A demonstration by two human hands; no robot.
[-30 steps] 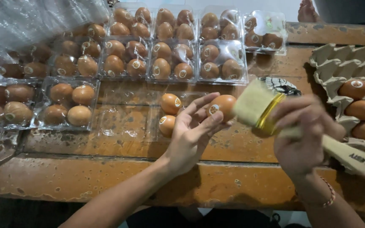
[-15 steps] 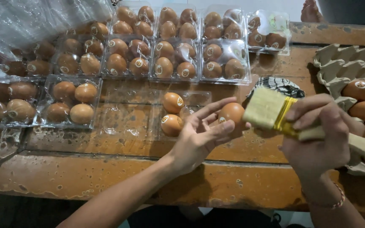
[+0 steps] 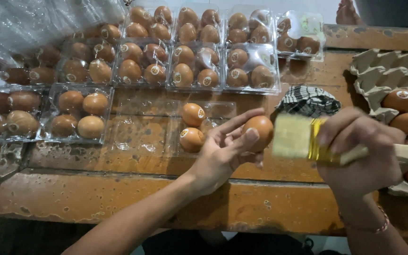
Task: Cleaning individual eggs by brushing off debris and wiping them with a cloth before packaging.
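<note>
We hold a brown egg [image 3: 259, 132] in our left hand [image 3: 223, 153], raised just above the wooden table [image 3: 119, 189] near its middle. The fingers curl loosely around the egg, fingertips on its far side and thumb on the near side, so most of the shell shows. Our right hand [image 3: 362, 151] is closed firmly around the pale handle of a wide paintbrush [image 3: 303, 138], whose yellowish bristles sit just beside the egg on its right; we cannot tell whether they touch the shell.

We judge the egg to be light, rigid and brittle. The shell looks smooth, so it could slip if the grip slackens, yet it would crack under a hard squeeze or a knock against the table. The safest hold seems to be across its middle, with several fingertips spread around it, leaving one face free for the brush. The bristles look soft and should press only lightly.

Just left of the held egg, an open clear plastic tray [image 3: 213, 113] lies on the table with two more eggs [image 3: 192, 127] in it. Farther away, closed clear packs [image 3: 199, 56] full of brown eggs stand in rows. On the right, a grey pulp carton [image 3: 378, 71] holds loose eggs, and a checked cloth [image 3: 308, 100] lies beside it.
</note>
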